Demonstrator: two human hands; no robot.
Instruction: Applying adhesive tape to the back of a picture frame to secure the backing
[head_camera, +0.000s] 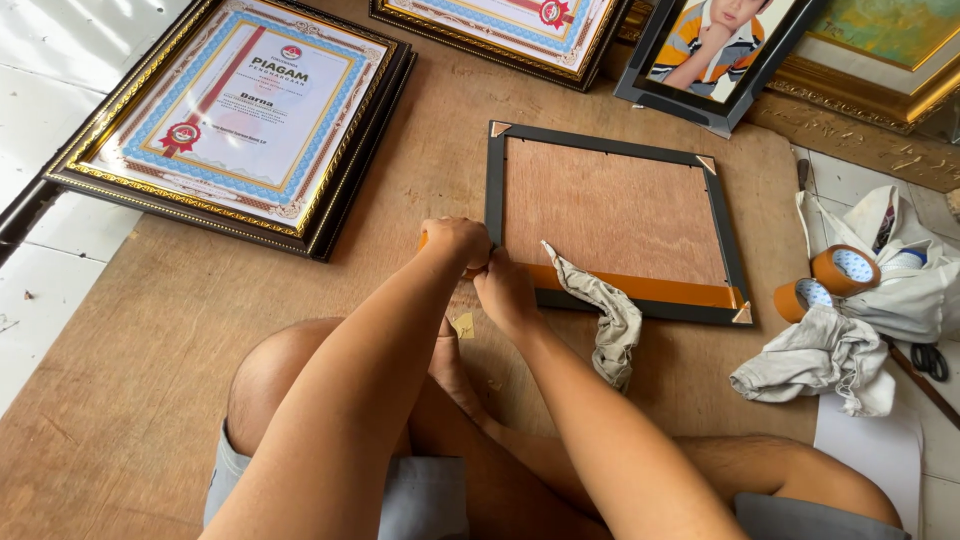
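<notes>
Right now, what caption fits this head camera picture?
Both hands, left hand and right hand, press orange tape along a black face-down picture frame.

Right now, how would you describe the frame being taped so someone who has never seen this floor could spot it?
On the brown wooden board covering the floor, look just ahead of the person's two hands. There lies a black frame face down, plain plywood back up, with an orange tape strip along its near edge. The neighbouring frames all lie face up, showing certificates or pictures.

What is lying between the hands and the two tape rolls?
In the head view, a crumpled grey rag lies between the hands and the tape rolls, draped over the black frame's taped lower edge.
</notes>
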